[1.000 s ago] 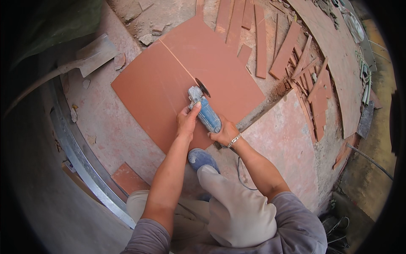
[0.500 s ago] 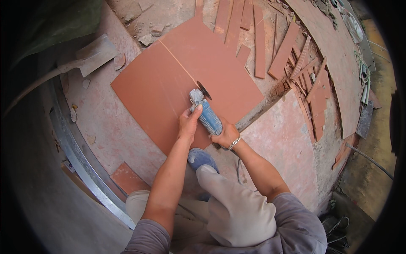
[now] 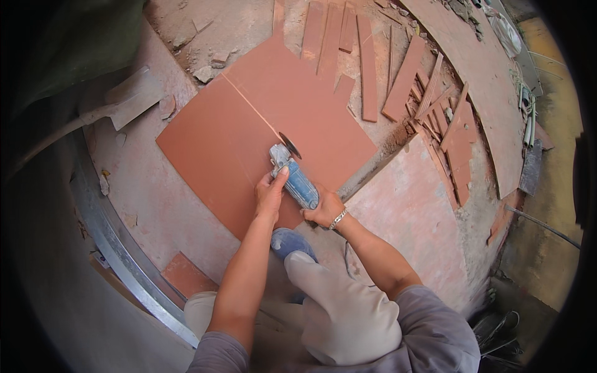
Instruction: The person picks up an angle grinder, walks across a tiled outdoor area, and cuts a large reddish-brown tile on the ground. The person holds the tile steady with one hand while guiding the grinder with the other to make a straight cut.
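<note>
Seemingly, fingers (image 3: 282, 178) wrap the grinder (image 3: 301, 186).

On my remote feed I see a dusty, pink-stained floor (image 3: 149, 180) on the left, a pale pinkish slab (image 3: 404, 205) on the right, rubble-strewn ground (image 3: 249, 28) at the far side, and a yellowish-brown strip (image 3: 556, 205) farther right. The light is soft, dimmer at left.

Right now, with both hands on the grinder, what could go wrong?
1. Kickback: the bare left hand grips the grinder close behind the disc, so a jump might cut it.
2. The tile could crack away from the pale line leading to the disc.
3. The dark cable beside the right forearm may snag.
</note>
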